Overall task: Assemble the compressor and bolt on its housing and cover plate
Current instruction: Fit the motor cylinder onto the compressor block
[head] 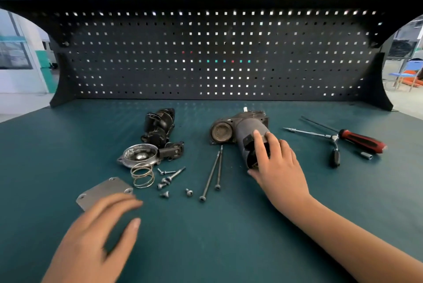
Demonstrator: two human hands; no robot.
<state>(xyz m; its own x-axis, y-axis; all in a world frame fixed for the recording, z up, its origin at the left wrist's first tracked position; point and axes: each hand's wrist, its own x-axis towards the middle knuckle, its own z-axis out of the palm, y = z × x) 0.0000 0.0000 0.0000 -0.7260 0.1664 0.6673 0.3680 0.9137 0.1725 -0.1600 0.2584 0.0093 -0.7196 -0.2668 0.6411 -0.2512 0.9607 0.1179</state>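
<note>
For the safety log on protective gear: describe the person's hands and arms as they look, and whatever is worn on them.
Both the left hand and right hand are bare: no gloves, rings or watch show. The right forearm is bare as far as the frame edge, no sleeve in view. The left hand is motion-blurred, so fine detail there cannot be told.

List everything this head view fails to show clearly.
All in the head view:
- Cover plate: its near corner is hidden by the left hand, which is motion-blurred; whether they touch cannot be told.
- Compressor motor: its near end is hidden by the right hand gripping it.
- Small screws: too small to read the head type.
- Black housing: too dark, details lost.
</note>
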